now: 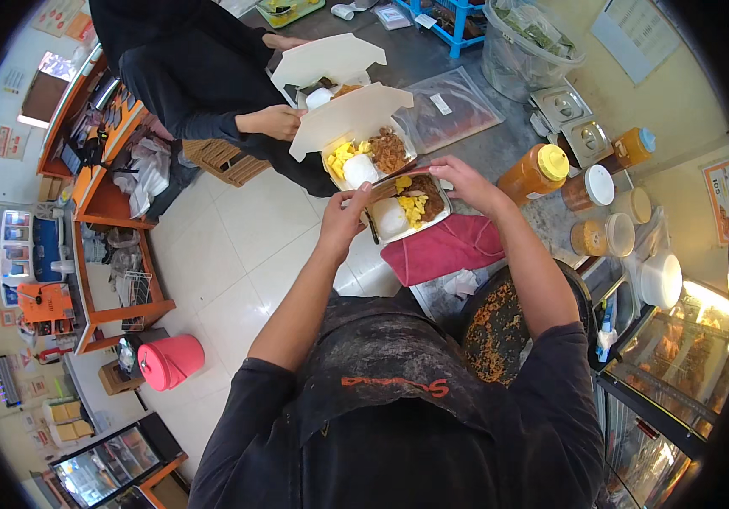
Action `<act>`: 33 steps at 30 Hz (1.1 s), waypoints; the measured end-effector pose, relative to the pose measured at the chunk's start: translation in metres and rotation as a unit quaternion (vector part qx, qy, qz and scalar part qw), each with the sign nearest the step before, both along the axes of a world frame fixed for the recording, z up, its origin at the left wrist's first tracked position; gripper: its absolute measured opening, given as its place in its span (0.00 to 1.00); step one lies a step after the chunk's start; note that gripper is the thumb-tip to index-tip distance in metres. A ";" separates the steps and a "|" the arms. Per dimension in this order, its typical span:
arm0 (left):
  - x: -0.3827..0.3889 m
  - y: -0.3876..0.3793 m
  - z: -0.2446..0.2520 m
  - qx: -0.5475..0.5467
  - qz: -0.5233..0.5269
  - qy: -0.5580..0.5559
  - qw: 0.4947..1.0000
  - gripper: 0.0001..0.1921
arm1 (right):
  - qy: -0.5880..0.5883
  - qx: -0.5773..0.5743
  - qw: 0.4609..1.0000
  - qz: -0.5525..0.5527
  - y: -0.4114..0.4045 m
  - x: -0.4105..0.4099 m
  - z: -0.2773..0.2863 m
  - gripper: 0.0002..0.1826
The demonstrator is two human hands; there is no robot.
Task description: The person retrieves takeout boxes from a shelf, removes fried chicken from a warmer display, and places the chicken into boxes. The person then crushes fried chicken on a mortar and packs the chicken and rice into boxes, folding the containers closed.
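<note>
My left hand grips the left side of a nearby meal box, thumb on top near its lid edge. My right hand is at the box's right back corner, its fingers on the reddish-brown lid edge. In this box lie white rice, yellow scrambled egg and browned fried food. Directly behind it, another open box holds rice, egg and fried chicken. A co-worker's hand touches its raised lid. Farther back is a third open box.
A magenta cloth lies beside the near box. A large dark pan with orange crumbs stands at right. Sauce bottle, jars, steel lidded containers and a clear bucket line the counter. The co-worker stands at back left.
</note>
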State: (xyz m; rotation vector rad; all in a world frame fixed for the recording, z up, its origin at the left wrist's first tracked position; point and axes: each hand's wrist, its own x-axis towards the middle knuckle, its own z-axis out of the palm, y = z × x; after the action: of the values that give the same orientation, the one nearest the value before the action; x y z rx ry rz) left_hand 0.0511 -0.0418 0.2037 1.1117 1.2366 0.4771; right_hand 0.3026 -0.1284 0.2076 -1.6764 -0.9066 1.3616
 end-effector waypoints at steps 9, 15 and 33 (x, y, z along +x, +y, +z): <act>-0.004 -0.003 -0.012 0.032 -0.014 -0.023 0.999 0.41 | 0.002 0.006 1.000 0.031 -0.006 0.001 -0.004 0.37; -0.005 0.000 -0.013 -0.014 -0.012 -0.040 0.999 0.31 | -0.034 0.060 0.997 0.016 -0.002 0.002 -0.010 0.34; -0.015 -0.027 -0.025 0.105 -0.051 -0.113 0.987 0.34 | 0.077 0.083 0.994 -0.013 -0.025 -0.010 -0.009 0.30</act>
State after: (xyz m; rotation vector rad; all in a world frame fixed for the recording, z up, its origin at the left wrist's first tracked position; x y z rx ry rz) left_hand 0.0362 -0.0690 0.1785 1.2540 0.9414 0.6475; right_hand 0.2922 -0.1536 0.1983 -1.4331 -0.8811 1.3403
